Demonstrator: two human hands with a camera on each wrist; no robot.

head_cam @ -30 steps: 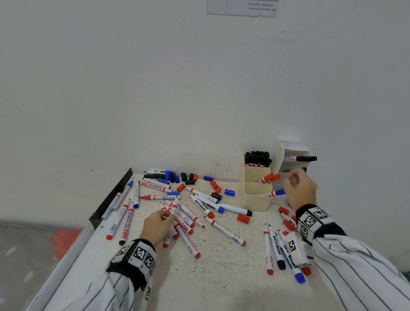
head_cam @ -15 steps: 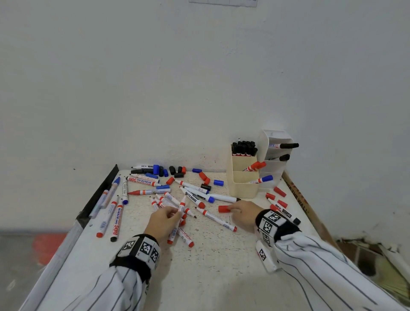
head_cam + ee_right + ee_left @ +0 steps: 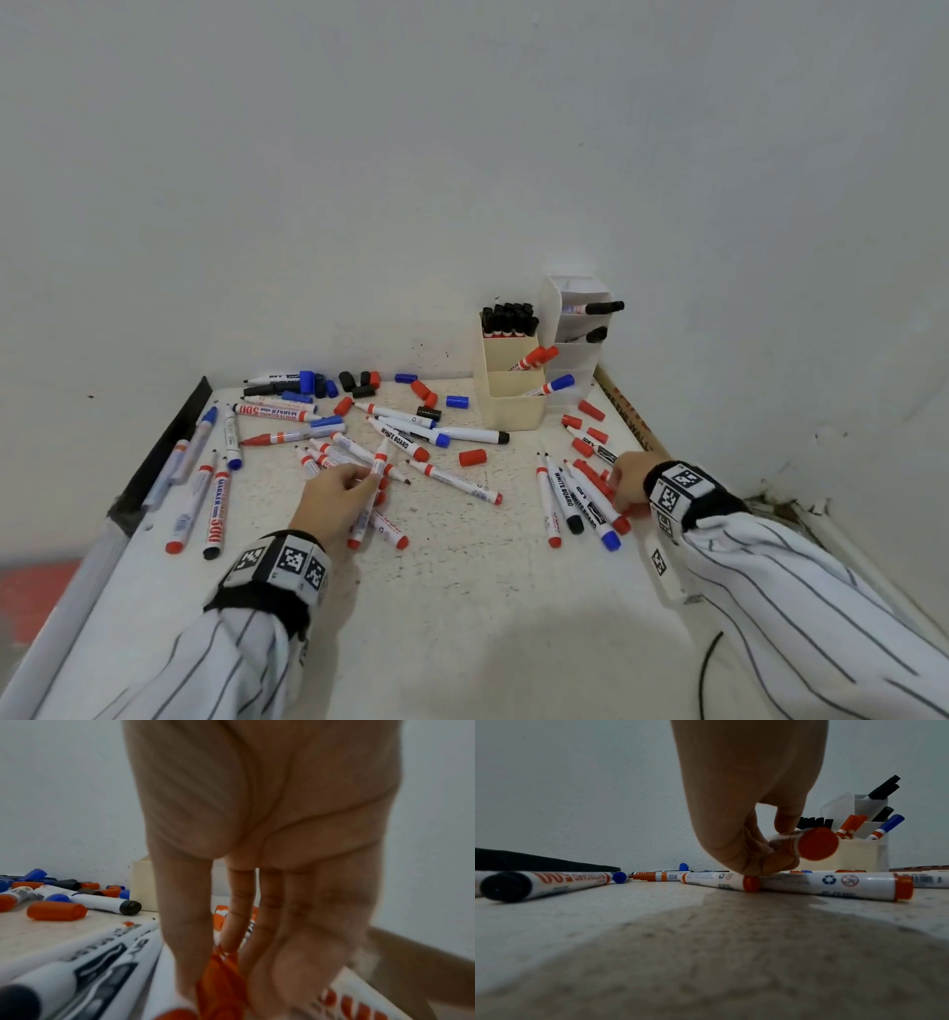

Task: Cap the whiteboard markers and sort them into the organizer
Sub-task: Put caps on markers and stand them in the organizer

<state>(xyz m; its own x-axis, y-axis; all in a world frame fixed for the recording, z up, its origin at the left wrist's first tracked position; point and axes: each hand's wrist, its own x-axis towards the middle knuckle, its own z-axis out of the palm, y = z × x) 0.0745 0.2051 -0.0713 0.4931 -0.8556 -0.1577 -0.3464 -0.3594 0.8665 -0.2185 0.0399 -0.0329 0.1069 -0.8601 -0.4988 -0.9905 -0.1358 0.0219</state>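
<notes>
Tabletop (image 3: 462, 591): right hand (image 3: 627, 483) blurred, fingers (image 3: 185, 923) hiding red cap (image 3: 221, 981).

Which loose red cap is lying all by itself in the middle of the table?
The loose red plastic cap just below the long black-ended white marker. The other red caps lie near the back wall or beside the cream organizer.

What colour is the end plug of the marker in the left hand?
Red-orange end plug, clearest in the left wrist view.
</notes>
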